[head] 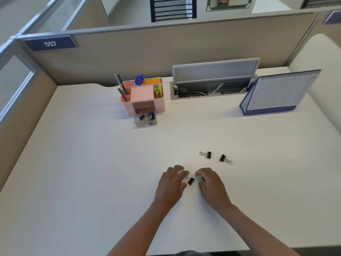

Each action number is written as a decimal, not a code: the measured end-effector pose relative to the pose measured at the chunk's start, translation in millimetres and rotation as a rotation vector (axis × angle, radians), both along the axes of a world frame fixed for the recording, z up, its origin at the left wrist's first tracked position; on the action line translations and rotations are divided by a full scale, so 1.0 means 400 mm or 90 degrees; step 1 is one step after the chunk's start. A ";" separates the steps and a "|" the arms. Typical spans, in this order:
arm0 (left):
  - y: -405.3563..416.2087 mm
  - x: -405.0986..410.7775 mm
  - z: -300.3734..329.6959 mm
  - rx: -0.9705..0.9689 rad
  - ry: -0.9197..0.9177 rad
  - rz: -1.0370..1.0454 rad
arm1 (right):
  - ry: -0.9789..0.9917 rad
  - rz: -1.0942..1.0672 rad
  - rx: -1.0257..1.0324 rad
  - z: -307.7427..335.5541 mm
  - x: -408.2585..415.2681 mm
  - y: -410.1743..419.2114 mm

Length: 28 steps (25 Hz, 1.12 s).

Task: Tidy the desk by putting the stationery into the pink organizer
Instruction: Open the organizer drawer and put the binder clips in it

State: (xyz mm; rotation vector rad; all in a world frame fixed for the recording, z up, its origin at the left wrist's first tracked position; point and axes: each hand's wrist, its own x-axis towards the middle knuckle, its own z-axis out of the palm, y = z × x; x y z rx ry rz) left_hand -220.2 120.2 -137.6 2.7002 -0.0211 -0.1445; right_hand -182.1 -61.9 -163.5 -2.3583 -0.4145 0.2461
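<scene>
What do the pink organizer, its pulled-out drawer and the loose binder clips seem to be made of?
Pink organizer: probably matte moulded plastic, with even colour and rounded corners.
Drawer: looks like clear, slightly smoky plastic; the clips inside show through.
Binder clips: apparently black-coated metal bodies with thin, silvery wire handles.
</scene>
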 end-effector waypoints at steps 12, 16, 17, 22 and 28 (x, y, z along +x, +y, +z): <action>-0.021 0.001 0.003 0.015 -0.004 0.036 | 0.012 0.066 -0.038 0.011 0.010 0.004; -0.013 0.004 0.003 0.002 -0.004 0.032 | 0.018 0.101 -0.028 0.018 0.012 0.011; -0.009 0.005 0.006 -0.001 -0.003 0.030 | 0.023 0.106 -0.020 0.018 0.013 0.013; 0.022 0.015 0.011 -0.020 -0.005 0.035 | 0.073 0.057 0.024 0.024 0.021 0.057; 0.119 0.059 0.030 -0.046 -0.049 0.090 | 0.083 -0.008 0.015 0.048 0.073 0.152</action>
